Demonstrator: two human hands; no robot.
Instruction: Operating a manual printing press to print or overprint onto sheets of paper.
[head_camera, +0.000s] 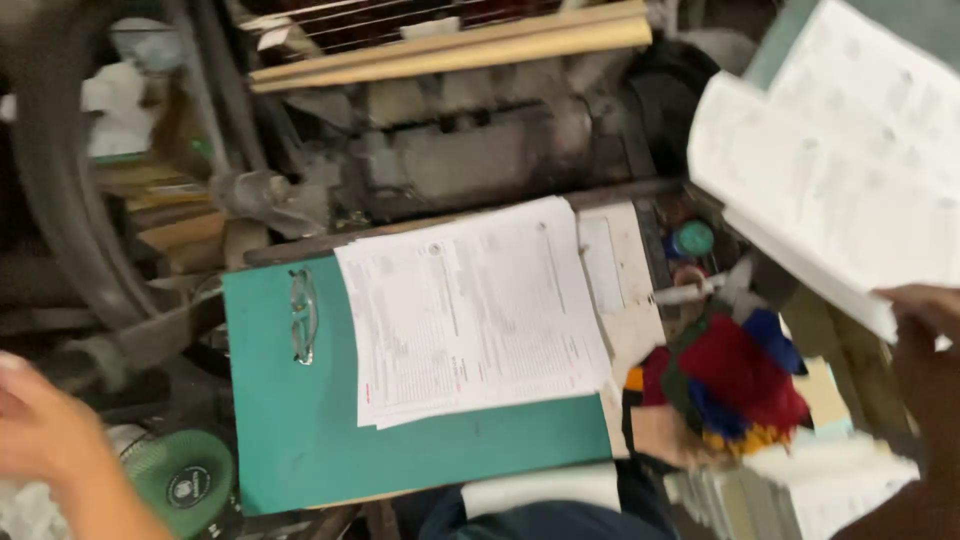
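The right hand (925, 330), at the right edge, has its fingers closed on the lower corner of a thick white printed paper bundle (840, 160), lifted and blurred at upper right. The left hand (45, 435) hangs blurred at lower left, holding nothing; whether its fingers are spread I cannot tell. Between them, a flat stack of white printed sheets (470, 310) lies on a green board (300, 440), beside a pair of clear glasses (303, 315). A round green lid with a pale label (185, 480) sits near the left hand.

my two hands show bare, the left hand (40, 425) blurred at the frame's edge, the right hand (925, 345) with bare forearm; no sleeves, rings or gloves visible.
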